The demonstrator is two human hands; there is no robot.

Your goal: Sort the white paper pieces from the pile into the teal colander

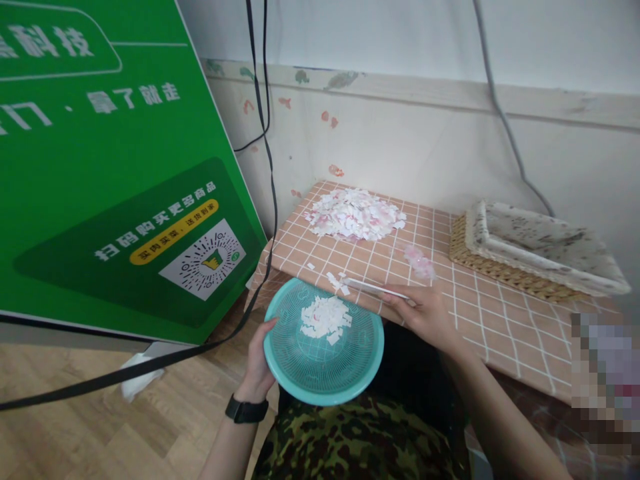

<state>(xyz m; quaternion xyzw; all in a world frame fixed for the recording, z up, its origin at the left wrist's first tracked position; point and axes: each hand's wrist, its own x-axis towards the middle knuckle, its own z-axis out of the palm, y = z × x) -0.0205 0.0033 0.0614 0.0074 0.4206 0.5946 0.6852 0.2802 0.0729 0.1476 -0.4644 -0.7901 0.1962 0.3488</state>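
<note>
Paper scraps [325,317] in teal basket [323,393], few near edge of surface [500,323]; left hand [259,358], fingers pinching rim; right hand [425,315], fingers pinching thin tool [373,288], perhaps knife; basket tilt or overhard sweep could spill scraps

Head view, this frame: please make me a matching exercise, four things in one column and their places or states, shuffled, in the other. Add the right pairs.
Things
1. Teal strainer
2. Right hand
3. Large scrap pile
4. Wicker basket

Places or states
A. Has a speckled lining
B. Held at the rim by the left hand, with white scraps inside
C. Heaped on the checked cloth, nearest the wall corner
D. Gripping a thin pale strip

Right pairs
1-B, 2-D, 3-C, 4-A
</note>
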